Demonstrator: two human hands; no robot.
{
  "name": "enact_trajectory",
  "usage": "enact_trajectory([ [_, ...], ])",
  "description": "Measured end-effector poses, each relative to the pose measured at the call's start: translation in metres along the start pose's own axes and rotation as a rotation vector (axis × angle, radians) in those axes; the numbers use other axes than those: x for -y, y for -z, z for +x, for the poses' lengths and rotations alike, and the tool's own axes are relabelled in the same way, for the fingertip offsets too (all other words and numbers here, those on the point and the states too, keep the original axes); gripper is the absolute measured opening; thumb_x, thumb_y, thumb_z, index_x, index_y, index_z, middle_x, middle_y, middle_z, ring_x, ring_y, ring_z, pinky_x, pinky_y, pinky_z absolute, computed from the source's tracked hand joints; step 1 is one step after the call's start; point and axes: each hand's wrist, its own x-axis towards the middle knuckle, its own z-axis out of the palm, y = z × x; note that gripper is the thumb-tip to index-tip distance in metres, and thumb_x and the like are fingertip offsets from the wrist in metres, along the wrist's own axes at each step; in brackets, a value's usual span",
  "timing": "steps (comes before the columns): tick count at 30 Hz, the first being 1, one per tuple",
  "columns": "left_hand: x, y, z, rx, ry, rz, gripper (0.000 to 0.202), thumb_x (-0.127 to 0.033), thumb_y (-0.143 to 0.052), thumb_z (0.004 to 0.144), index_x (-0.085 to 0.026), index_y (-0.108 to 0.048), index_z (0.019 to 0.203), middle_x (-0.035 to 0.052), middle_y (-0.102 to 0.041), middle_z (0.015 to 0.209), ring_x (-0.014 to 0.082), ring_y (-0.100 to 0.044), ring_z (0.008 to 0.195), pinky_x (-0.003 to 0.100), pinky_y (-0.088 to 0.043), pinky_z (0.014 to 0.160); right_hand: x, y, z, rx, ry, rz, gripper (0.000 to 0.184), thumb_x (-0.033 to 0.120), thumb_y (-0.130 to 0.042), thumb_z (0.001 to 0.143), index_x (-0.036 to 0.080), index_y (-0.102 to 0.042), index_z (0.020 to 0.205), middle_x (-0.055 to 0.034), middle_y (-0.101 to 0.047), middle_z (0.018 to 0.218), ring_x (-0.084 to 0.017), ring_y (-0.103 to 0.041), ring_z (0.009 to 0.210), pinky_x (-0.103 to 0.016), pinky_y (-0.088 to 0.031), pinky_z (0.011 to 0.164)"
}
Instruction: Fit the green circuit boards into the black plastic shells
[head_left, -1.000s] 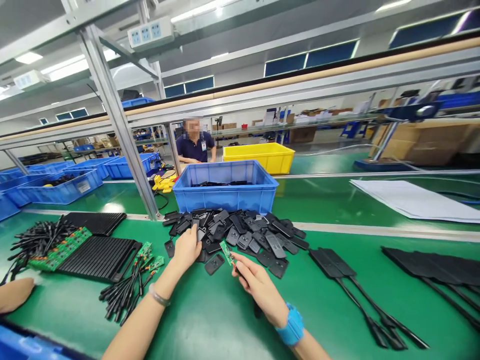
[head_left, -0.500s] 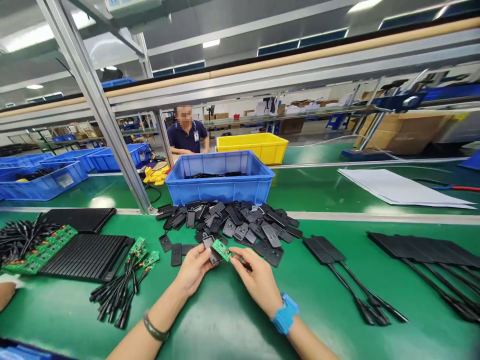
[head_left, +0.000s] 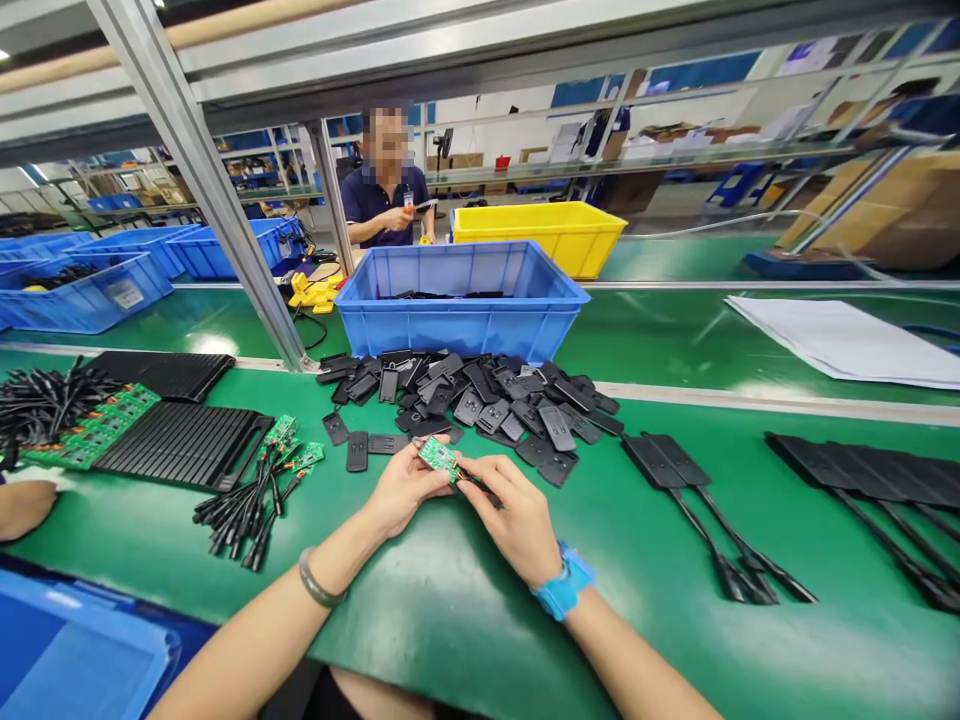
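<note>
My left hand [head_left: 403, 487] and my right hand [head_left: 511, 515] meet over the green bench, both pinching a small green circuit board [head_left: 437, 457] with a black cable at its right end. A black plastic shell seems to sit under the board in my left fingers, mostly hidden. Just beyond lies a heap of black plastic shells [head_left: 480, 398]. My right wrist wears a blue strap [head_left: 564, 583], my left a dark bracelet.
A blue bin [head_left: 457, 325] stands behind the heap, a yellow bin [head_left: 540, 235] farther back. Black trays [head_left: 176, 442], green boards with cables [head_left: 259, 495] and cable bundles lie left. Finished black cabled parts [head_left: 705, 510] lie right. A person works across the line; another hand [head_left: 22, 505] rests at far left.
My left hand picked a black shell from the heap and came back to meet my right hand at the board. The camera tilted down.
</note>
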Motion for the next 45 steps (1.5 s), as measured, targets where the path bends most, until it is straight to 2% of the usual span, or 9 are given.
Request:
enact_trajectory([
  [5, 0.001, -0.004, -0.001, -0.001, -0.022, -0.019, 0.044, -0.025, -0.077, 0.072, -0.016, -0.06, 0.112, 0.0097, -0.068, 0.106, 0.0183, -0.065, 0.092, 0.032, -0.052, 0.081, -0.003, -0.006, -0.004, 0.039, 0.03, -0.068, 0.021, 0.021, -0.051, 0.093, 0.02, -0.062, 0.111, -0.0062, -0.062, 0.092, -0.018, -0.062, 0.083, -0.029, -0.052, 0.074],
  [13, 0.006, -0.008, 0.001, -0.125, -0.048, 0.032, 0.04, -0.035, -0.074, 0.073, -0.013, -0.061, 0.104, 0.0113, -0.071, 0.098, 0.0193, -0.067, 0.083, 0.03, -0.054, 0.07, -0.002, -0.012, -0.006, 0.073, -0.024, -0.094, 0.02, 0.025, -0.049, 0.094, 0.022, -0.06, 0.11, -0.006, -0.06, 0.091, -0.018, -0.062, 0.08, -0.029, -0.053, 0.073],
  [18, 0.006, -0.007, 0.0, -0.151, -0.102, 0.105, 0.039, -0.036, -0.071, 0.076, -0.014, -0.058, 0.104, 0.0109, -0.071, 0.096, 0.019, -0.068, 0.08, 0.027, -0.054, 0.066, 0.0, -0.009, -0.002, 0.07, -0.149, -0.039, 0.018, 0.038, -0.056, 0.089, 0.02, -0.057, 0.094, -0.0041, -0.06, 0.083, -0.016, -0.058, 0.067, -0.026, -0.05, 0.061],
  [23, 0.008, -0.006, 0.0, -0.159, -0.175, 0.16, 0.046, -0.04, -0.068, 0.079, -0.017, -0.05, 0.115, 0.01, -0.071, 0.097, 0.0202, -0.069, 0.086, 0.03, -0.055, 0.072, -0.001, -0.002, 0.002, 0.229, -0.228, -0.098, 0.03, 0.041, -0.055, 0.089, 0.02, -0.058, 0.068, 0.0003, -0.056, 0.061, -0.014, -0.051, 0.056, -0.025, -0.039, 0.054],
  [26, 0.01, -0.007, -0.001, -0.156, -0.185, 0.164, 0.046, -0.041, -0.066, 0.08, -0.018, -0.048, 0.117, 0.0099, -0.071, 0.098, 0.0205, -0.069, 0.088, 0.03, -0.055, 0.073, -0.001, -0.002, 0.002, 0.271, -0.34, 0.037, 0.034, 0.041, -0.056, 0.087, 0.019, -0.061, 0.062, 0.0011, -0.057, 0.054, -0.013, -0.049, 0.051, -0.024, -0.036, 0.051],
  [31, 0.01, -0.007, -0.001, -0.15, -0.184, 0.102, 0.039, -0.039, -0.065, 0.082, -0.019, -0.049, 0.111, 0.0093, -0.071, 0.097, 0.0218, -0.069, 0.09, 0.031, -0.055, 0.072, 0.0, -0.009, 0.002, 0.189, -0.491, 0.309, 0.034, 0.045, -0.059, 0.082, 0.017, -0.065, 0.063, 0.0004, -0.059, 0.053, -0.013, -0.051, 0.049, -0.023, -0.039, 0.049],
  [38, 0.011, -0.012, -0.002, -0.172, -0.205, 0.002, 0.035, -0.036, -0.068, 0.08, -0.02, -0.049, 0.103, 0.0081, -0.07, 0.1, 0.0215, -0.068, 0.094, 0.032, -0.054, 0.076, 0.007, -0.012, 0.004, 0.032, -0.345, 0.149, 0.033, 0.043, -0.058, 0.085, 0.019, -0.068, 0.066, -0.0022, -0.065, 0.061, -0.015, -0.055, 0.054, -0.025, -0.043, 0.054],
  [41, 0.01, -0.014, -0.003, -0.189, -0.236, 0.004, 0.032, -0.033, -0.067, 0.08, -0.019, -0.05, 0.103, 0.0073, -0.07, 0.098, 0.0207, -0.068, 0.093, 0.03, -0.054, 0.074, 0.006, -0.012, 0.005, 0.05, -0.338, 0.124, 0.032, 0.042, -0.058, 0.086, 0.019, -0.068, 0.065, -0.002, -0.066, 0.06, -0.015, -0.056, 0.054, -0.025, -0.043, 0.056],
  [45, 0.01, -0.016, -0.005, -0.209, -0.256, -0.023, 0.029, -0.032, -0.066, 0.082, -0.019, -0.05, 0.102, 0.0063, -0.07, 0.097, 0.02, -0.068, 0.091, 0.031, -0.054, 0.075, 0.002, -0.013, 0.008, 0.156, -0.507, 0.257, 0.035, 0.043, -0.057, 0.084, 0.018, -0.067, 0.062, -0.0003, -0.063, 0.053, -0.013, -0.055, 0.048, -0.023, -0.042, 0.05],
])
